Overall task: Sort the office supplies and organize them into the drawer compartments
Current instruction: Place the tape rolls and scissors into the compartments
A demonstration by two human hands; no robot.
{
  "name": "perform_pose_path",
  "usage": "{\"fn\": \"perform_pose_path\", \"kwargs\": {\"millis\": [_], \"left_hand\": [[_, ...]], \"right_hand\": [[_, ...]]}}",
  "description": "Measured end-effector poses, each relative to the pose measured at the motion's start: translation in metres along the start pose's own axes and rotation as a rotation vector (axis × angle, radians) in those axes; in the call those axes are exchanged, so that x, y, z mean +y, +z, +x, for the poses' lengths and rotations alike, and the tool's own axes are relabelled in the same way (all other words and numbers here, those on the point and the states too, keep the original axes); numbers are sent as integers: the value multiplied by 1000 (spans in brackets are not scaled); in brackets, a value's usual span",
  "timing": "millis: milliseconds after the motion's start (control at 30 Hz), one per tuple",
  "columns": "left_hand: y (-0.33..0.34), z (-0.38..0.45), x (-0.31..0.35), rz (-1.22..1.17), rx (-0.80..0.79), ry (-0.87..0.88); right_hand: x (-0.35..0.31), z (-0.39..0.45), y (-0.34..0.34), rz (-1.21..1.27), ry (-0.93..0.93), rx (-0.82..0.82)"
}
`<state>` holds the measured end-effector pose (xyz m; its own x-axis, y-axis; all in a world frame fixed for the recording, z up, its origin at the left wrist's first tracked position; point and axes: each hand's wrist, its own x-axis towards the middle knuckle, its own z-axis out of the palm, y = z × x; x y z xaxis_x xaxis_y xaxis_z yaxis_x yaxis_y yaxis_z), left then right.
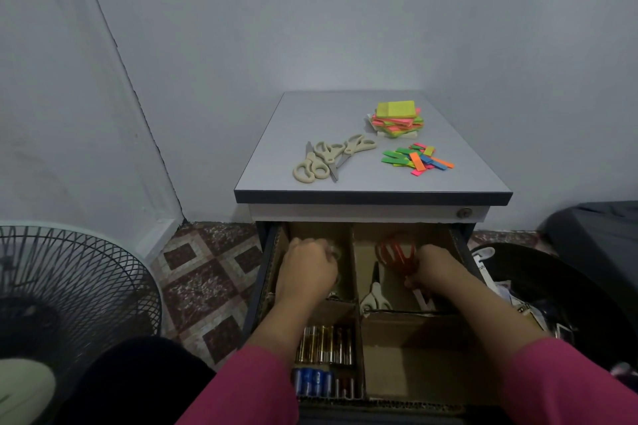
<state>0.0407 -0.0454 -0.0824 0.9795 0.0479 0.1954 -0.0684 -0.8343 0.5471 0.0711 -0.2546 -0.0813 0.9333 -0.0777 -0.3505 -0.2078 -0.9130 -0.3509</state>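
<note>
- In the head view, inside the open drawer (459,245) below the cabinet top (297,121), both your hands are down among the cardboard dividers.
- Your left hand (308,267) sits in the far-left compartment, fingers curled; something pale and roundish shows at its 3 o'clock edge, but you cannot tell from here whether the hand grips it.
- Your right hand (435,267) is in the far-right compartment, fingers curled around the red scissors (397,252), whose handles stick out at the hand's 10 o'clock.
- A beige pair of scissors in the drawer (374,293) lies at the right hand's 8 o'clock, apart from it.
- Batteries (324,345) fill the near-left compartment, partly hidden under your left forearm.
- On the cabinet top, at 12 o'clock from your hands, lie beige scissors (331,157), a stack of sticky notes (396,119) and loose coloured tabs (417,159).
- At 9 o'clock a fan (69,286) is cut off by the frame edge; the dark clutter at 3 o'clock is too dim to make out.
</note>
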Motion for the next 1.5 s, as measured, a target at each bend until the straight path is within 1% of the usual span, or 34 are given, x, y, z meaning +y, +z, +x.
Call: {"fn": "perform_pose_path", "kwargs": {"millis": [167, 400, 567, 767, 867, 967, 1100, 1200, 1267, 1333, 1433, 1500], "left_hand": [[0, 1, 0, -4, -10, -7], [6, 3, -4, -4, -33, -26], [6, 4, -5, 0, -40, -43], [1, 0, -1, 10, -40, -32], [0, -1, 0, 15, -39, -22], [0, -1, 0, 11, -47, -35], [0, 0, -1, 7, -55, -50], [0, 0, -1, 11, -48, -42], [1, 0, -2, 12, -51, -34], [2, 1, -2, 13, -48, -39], [3, 1, -3, -5, -13, -41], [3, 0, -3, -27, 36, 4]], "right_hand": [[0, 1, 11, 90, 47, -47], [-4, 2, 19, 240, -13, -122], [-5, 1, 20, 195, 15, -118], [-8, -1, 20, 163, -29, -159], [-8, -1, 22, 144, -22, -151], [-6, 0, 22, 173, -25, -142], [-5, -1, 23, 211, -92, -155], [-4, -1, 24, 220, -103, -155], [-4, -1, 24, 191, -114, -122], [-6, -1, 26, 184, -130, -48], [-8, -6, 25, 141, -200, 162], [-10, -14, 21, 117, -300, 339]]}}
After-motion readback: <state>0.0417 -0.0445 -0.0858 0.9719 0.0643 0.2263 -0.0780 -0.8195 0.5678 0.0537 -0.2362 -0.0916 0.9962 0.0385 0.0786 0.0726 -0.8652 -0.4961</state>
